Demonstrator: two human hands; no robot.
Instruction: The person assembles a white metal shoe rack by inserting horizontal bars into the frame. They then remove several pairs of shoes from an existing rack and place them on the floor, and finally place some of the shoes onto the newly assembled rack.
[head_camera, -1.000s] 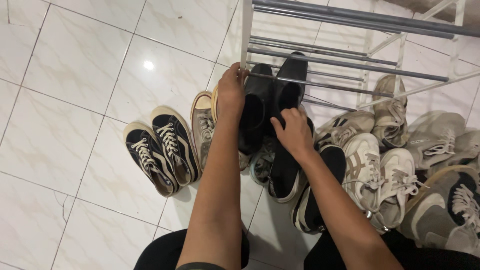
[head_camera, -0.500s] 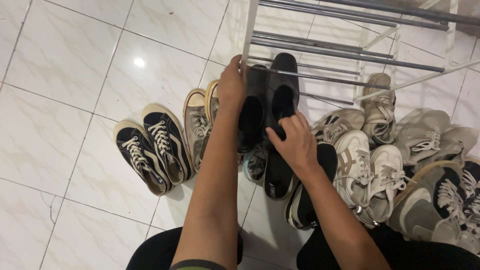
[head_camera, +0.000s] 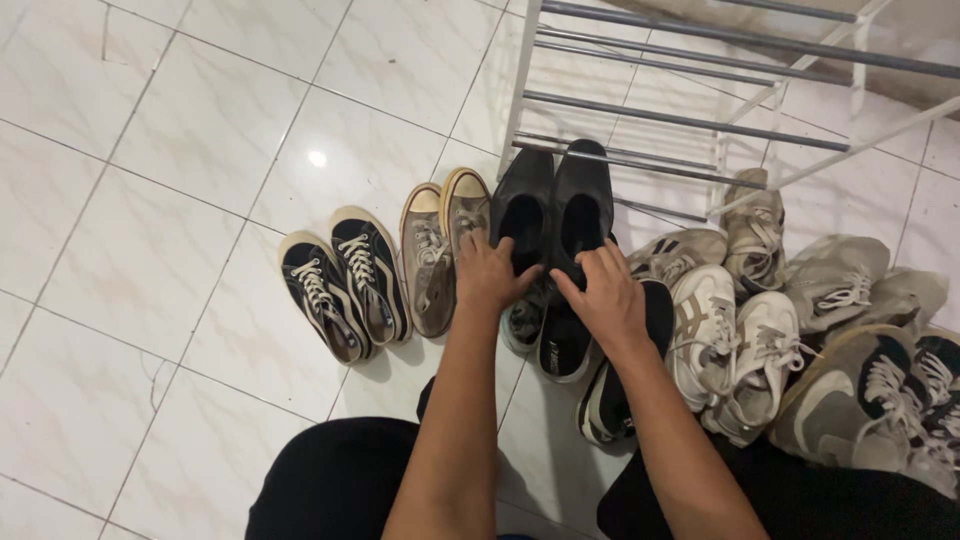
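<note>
Tiled floor (head_camera: 180, 200): two hands, two black shoes (head_camera: 555, 205).

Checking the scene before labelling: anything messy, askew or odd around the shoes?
Yes. Right of the black shoes that the left hand and right hand grip, pale sneakers lie heaped, overlapping and tilted, laces loose. The black-and-white pair and grey pair stand neatly side by side on the tile floor.

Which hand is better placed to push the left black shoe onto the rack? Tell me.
Left. The left hand already grips the heel of the left black shoe; the right hand is busy on the right black shoe, both toes at the shoe rack.
</note>
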